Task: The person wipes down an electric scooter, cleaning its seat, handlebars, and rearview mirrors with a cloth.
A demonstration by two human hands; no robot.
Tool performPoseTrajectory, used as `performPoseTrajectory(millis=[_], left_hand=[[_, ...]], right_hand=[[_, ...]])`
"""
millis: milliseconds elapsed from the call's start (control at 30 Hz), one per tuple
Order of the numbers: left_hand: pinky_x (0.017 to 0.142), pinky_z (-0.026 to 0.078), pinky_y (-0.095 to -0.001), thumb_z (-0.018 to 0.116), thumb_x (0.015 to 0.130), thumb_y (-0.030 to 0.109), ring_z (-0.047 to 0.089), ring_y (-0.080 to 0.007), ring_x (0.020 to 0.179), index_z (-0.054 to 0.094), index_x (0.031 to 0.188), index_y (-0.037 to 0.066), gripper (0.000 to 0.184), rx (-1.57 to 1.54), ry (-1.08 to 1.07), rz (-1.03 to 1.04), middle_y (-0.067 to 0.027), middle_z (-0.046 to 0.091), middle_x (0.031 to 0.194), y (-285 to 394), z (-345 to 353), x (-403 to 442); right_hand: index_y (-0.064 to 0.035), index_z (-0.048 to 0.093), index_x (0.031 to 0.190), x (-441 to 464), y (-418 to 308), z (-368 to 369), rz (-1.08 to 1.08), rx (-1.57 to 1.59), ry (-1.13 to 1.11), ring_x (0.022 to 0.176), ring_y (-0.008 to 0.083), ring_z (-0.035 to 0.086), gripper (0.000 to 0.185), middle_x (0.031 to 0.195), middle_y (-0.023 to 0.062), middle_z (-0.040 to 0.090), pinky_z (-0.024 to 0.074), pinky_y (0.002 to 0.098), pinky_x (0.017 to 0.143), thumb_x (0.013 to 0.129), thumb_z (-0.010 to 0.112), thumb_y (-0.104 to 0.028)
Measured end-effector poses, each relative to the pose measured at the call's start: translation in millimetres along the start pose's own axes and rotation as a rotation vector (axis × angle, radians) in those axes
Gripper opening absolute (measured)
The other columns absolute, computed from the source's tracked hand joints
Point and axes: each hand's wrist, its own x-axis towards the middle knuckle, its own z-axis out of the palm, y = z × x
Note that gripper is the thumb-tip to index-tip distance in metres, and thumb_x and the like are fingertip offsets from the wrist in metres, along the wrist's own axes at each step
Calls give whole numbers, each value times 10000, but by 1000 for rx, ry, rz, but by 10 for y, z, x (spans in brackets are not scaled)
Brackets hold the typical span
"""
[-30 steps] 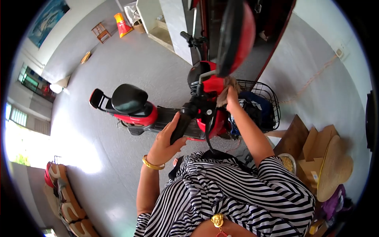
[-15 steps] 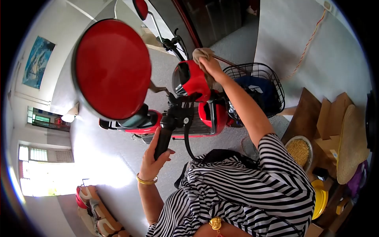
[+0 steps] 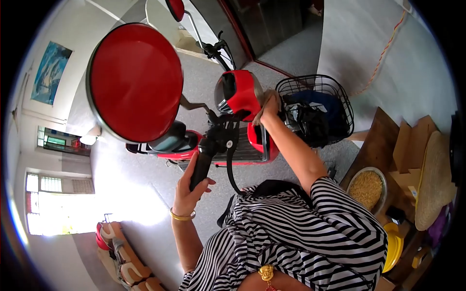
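A red electric scooter (image 3: pixel 242 99) stands in front of me, its rear toward the left. My left hand (image 3: pixel 187 194), with a gold bangle at the wrist, is closed around the black handlebar grip (image 3: pixel 201 169). A large round red-backed mirror (image 3: pixel 136 82) rises above that grip. In my right hand (image 3: pixel 271 107) is a brown cloth (image 3: pixel 264 103), pressed against the edge of the red front panel beside the basket. The hand partly hides the cloth.
A black wire basket (image 3: pixel 335 89) holding dark blue and black items is right of my right hand. A bowl of grain (image 3: pixel 366 189), cardboard boxes (image 3: pixel 412 145) and a straw hat (image 3: pixel 432 182) lie at the right. A wooden seat (image 3: pixel 128 254) stands lower left.
My right hand has slid the cloth from the top of the red front panel down along its edge toward the basket side. My left hand stays on the grip.
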Motion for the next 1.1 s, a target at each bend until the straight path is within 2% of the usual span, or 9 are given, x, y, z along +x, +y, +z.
performPoseTrajectory(millis=[33,133,267,333,400,600,867,933,1100], left_hand=[[586,487,-232,491,753,-10,589,-142,757,234,1340,27,642,15,4,-7,-119,530,1063,2,2,0],[581,488,-230,503,750,-2,584,-132,742,237,1341,37,649,3,-1,-9,-108,534,1043,-26,-5,-1],[560,480,-232,494,721,-21,578,-143,724,260,1331,26,656,16,30,-21,-130,508,1089,-28,-5,3],[563,479,-226,497,732,-18,575,-130,726,254,1334,29,651,-28,15,-7,-121,508,1092,-59,-5,-8],[568,479,-225,495,736,-22,574,-127,728,254,1334,32,647,-43,18,19,-116,506,1097,-102,-19,-13],[568,471,-226,556,752,28,560,-93,660,279,1327,43,639,-50,51,77,-63,567,807,-160,1,-2],[614,475,-247,559,746,34,589,-138,730,381,1264,24,547,184,169,248,-103,573,939,-219,60,22],[672,468,-281,561,734,45,595,-207,772,479,1160,-1,436,323,401,523,-125,579,954,-236,118,50],[700,466,-295,512,761,71,592,-250,800,564,982,-8,241,82,561,401,-145,575,976,-279,278,-28]], right_hand=[[27,511,1053,113,206,-23,-213,7,131,890,258,546,419,1041,153,541,411,324,793,854,354,-307],[90,498,1034,-551,-114,182,23,82,226,869,276,557,476,1041,172,545,427,327,774,845,360,-324],[104,518,1015,-286,388,-97,-123,-99,52,886,276,559,442,1048,194,549,433,329,761,824,444,-288],[101,533,984,-1235,-177,227,-294,-39,67,917,281,552,381,1021,213,563,421,333,783,803,506,-233],[92,526,991,-1390,-343,303,-981,-439,-149,920,324,545,361,983,233,567,397,362,818,789,549,-207],[40,580,842,-825,-819,491,-1456,-1218,-253,864,378,481,368,911,215,523,395,461,765,719,595,-306],[0,569,981,-652,-1106,1309,-1255,-1893,-700,934,372,523,430,985,213,568,432,421,793,744,551,-358],[7,588,925,-598,-1005,1465,-1368,-1910,-743,898,358,544,422,960,202,577,439,424,777,734,546,-367],[-32,616,894,-577,-743,1942,-1094,-2406,-1092,940,302,550,469,956,151,604,405,446,783,664,533,-433]])
